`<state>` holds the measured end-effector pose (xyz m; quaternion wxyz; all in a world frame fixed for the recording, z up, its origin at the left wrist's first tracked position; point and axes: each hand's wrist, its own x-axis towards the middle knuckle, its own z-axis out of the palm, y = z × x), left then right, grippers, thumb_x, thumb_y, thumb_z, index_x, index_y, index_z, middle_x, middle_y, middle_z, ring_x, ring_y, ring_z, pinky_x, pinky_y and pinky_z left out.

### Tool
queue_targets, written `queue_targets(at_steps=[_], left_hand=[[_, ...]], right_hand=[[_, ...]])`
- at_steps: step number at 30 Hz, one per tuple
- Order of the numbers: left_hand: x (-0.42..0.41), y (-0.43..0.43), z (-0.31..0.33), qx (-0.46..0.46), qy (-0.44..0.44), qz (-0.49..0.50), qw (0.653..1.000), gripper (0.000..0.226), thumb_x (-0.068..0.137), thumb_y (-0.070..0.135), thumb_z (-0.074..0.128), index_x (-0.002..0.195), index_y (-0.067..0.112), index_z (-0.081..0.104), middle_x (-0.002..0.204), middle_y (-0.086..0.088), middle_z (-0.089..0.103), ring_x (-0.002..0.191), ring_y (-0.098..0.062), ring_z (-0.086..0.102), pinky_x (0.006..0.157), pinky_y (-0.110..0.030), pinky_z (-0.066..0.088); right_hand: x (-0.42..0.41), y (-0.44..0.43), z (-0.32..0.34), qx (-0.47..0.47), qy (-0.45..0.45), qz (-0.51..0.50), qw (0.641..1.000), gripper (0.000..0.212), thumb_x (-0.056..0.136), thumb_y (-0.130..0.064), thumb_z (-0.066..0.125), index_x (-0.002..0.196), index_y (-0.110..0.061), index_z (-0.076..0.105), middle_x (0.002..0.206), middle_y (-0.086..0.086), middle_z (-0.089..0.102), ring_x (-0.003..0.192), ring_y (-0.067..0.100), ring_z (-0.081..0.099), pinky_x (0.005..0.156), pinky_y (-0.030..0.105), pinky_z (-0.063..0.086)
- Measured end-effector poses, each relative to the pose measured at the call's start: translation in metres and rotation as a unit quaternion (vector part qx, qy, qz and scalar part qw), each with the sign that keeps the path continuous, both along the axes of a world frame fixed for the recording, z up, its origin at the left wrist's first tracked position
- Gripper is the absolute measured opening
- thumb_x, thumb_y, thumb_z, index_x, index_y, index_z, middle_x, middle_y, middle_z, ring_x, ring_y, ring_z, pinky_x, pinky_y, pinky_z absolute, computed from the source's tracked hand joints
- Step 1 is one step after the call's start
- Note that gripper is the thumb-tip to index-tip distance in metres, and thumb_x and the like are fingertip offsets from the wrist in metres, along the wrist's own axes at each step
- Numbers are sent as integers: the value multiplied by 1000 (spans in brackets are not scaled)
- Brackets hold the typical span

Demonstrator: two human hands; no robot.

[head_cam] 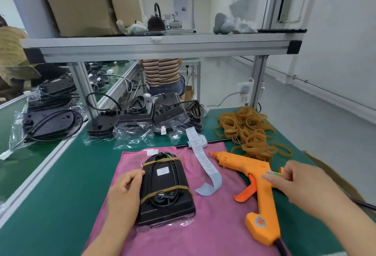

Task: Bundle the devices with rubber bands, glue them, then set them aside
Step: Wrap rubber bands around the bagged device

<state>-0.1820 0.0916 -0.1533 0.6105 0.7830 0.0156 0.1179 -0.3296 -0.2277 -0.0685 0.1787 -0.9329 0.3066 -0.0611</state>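
Observation:
A black device (165, 190) lies on a pink cloth (213, 225), wrapped by two tan rubber bands, with its cable tucked under them and a white label on top. My left hand (124, 192) holds the device's left edge, fingers curled against its side. An orange glue gun (258, 186) lies on the cloth to the right, nozzle pointing left. My right hand (295, 182) hovers over the gun's body; its fingertips touch the top near the rear and do not wrap round it.
A heap of tan rubber bands (250, 131) lies at the back right. Bagged black devices (142, 117) with cables are stacked behind the cloth. A strip of white labels (203, 158) curls between device and gun. An aluminium shelf frame (162, 46) spans overhead.

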Motion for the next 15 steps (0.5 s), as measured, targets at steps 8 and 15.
queue_targets(at_steps=[8,15], left_hand=[[1,2,-3,4,0,-18,1000,16,93,9,63,92,20,75,98,3,73,91,-17,63,76,-25,42],[0,5,-4,21,1,-20,1000,21,93,8,61,95,23,75,98,6,72,88,-11,63,77,-30,45]], right_hand=[[7,29,-46,32,20,-57,998,59,75,-73,62,97,-23,42,81,-6,57,72,15,56,50,28,36],[9,24,-57,166,-77,-137,973,53,70,-45,79,102,-24,43,91,-6,54,81,17,54,60,30,39]])
